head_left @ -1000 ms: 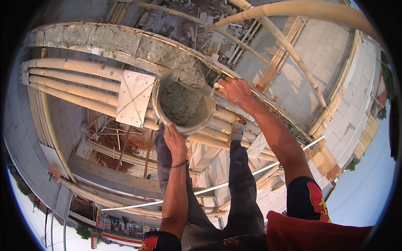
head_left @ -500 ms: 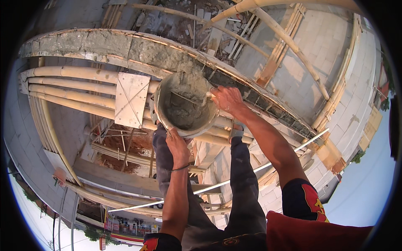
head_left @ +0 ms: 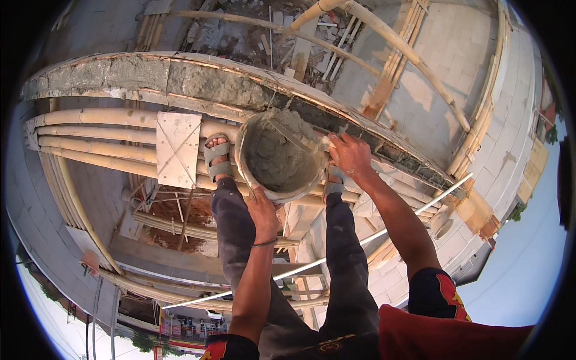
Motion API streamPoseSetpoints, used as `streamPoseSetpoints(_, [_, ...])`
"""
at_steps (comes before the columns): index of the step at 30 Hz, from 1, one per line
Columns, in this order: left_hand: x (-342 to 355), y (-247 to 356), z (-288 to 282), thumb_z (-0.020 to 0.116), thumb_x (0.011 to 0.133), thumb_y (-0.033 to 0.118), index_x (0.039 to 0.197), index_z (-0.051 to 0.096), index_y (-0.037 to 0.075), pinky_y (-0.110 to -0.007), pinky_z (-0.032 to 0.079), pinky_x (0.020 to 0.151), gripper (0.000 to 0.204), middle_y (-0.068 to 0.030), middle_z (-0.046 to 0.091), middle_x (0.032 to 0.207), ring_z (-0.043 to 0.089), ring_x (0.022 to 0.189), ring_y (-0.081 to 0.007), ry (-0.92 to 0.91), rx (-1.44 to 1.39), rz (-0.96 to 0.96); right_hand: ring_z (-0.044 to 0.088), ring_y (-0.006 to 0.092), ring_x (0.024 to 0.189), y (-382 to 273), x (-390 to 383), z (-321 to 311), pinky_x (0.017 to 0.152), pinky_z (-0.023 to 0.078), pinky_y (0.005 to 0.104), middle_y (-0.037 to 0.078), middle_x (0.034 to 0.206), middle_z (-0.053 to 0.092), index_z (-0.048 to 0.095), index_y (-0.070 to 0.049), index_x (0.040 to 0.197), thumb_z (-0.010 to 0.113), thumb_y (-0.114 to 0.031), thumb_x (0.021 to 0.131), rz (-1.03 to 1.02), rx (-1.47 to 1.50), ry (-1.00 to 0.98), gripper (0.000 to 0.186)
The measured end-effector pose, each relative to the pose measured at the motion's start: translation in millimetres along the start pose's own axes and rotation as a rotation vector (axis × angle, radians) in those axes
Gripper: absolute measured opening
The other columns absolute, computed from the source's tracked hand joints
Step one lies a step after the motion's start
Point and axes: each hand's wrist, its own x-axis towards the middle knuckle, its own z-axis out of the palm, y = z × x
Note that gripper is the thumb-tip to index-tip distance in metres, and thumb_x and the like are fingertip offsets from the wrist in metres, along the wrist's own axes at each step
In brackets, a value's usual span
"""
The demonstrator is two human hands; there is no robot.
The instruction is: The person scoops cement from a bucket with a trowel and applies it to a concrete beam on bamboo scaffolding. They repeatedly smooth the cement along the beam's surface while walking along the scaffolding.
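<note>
A round bucket (head_left: 241,157) with wet grey concrete (head_left: 279,159) inside is held in front of me, its mouth facing up toward me and its far side at the edge of a long formwork trough (head_left: 207,106). My left hand (head_left: 262,213) is closed on the bucket's near rim, the fingers partly hidden beneath it. My right hand (head_left: 351,155) is closed at the right side of the rim, by the pale grip of the wire handle. Fresh concrete (head_left: 216,84) fills the trough to the left of the bucket; farther right the trough shows a dark, deeper channel (head_left: 372,141).
My sandalled feet (head_left: 217,157) stand on bamboo poles (head_left: 96,117) laid side by side, with a square board (head_left: 179,149) across them. Gaps open to ground far below. A thin white pipe (head_left: 372,237) crosses near my legs. Block walls (head_left: 510,138) rise at the right.
The bucket has shifted to the right along the trough with both hands on it. Concrete was spilling over its far rim before. My left foot has come into sight beside it.
</note>
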Motion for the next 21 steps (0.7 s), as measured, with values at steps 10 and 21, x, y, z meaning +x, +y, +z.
streamPoseSetpoints(10, [-1, -3, 15, 0.040, 0.103, 0.028, 0.109, 0.052, -0.006, -0.034, 0.062, 0.058, 0.037, -0.0132, 0.060, 0.089, 0.064, 0.069, -0.0198, 0.032, 0.080, -0.017, 0.066, 0.0299, 0.083, -13, 34, 37, 0.067, 0.052, 0.0434, 0.009, 0.092, 0.068, 0.070, -0.018, 0.107, 0.067, -0.029, 0.080, -0.302, 0.019, -0.299, 0.030])
streamPoseSetpoints(21, [-5, 7, 29, 0.040, 0.103, 0.030, 0.110, 0.050, -0.005, -0.032, 0.061, 0.055, 0.037, -0.0130, 0.060, 0.089, 0.064, 0.068, -0.0199, -0.005, 0.056, 0.012, 0.066, 0.0299, 0.086, 13, -1, 16, 0.070, 0.053, 0.0427, 0.010, 0.096, 0.066, 0.068, -0.016, 0.111, 0.067, -0.033, 0.081, -0.061, -0.011, -0.098, 0.034])
